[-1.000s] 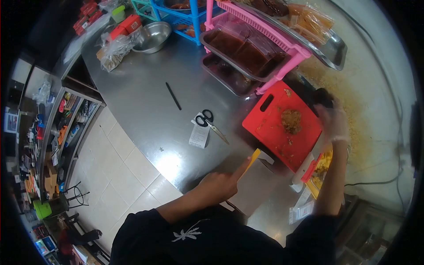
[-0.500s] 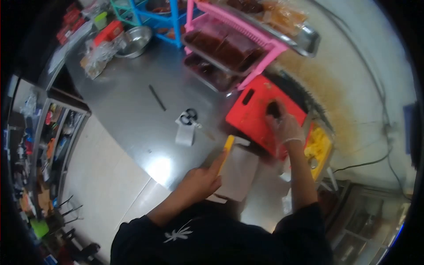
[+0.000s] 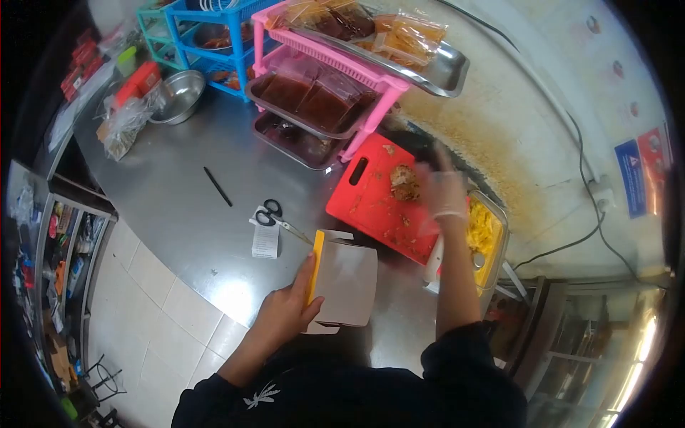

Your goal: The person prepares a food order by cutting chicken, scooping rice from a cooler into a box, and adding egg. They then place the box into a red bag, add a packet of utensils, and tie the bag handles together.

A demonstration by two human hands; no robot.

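Observation:
My left hand [image 3: 285, 310] grips the yellow-edged side of a white cardboard box [image 3: 348, 282], fingers along the outside and thumb at the near end. In a clear plastic glove, my right hand [image 3: 446, 194] is over the right side of a red cutting board [image 3: 349, 192]. Motion smears its fingers, so I cannot make out whether they hold anything. A brown, crumbly piece of food [image 3: 404, 182] lies on the board beside them, with crumbs scattered around. Left of the box, black-handled scissors [image 3: 270, 214] rest partly on a printed receipt [image 3: 265, 241].
A pink rack [image 3: 371, 118] with metal trays stands behind the board. A tray of yellow food [image 3: 485, 228] sits to the right, along the wall. A black pen [image 3: 217, 187] and a metal bowl [image 3: 178, 100] are on the steel table [image 3: 164, 200].
My view has shifted, moving the table items leftward. The dark thing earlier at my right hand is no longer clear there; brown food now shows on the board. My left hand still grips the box.

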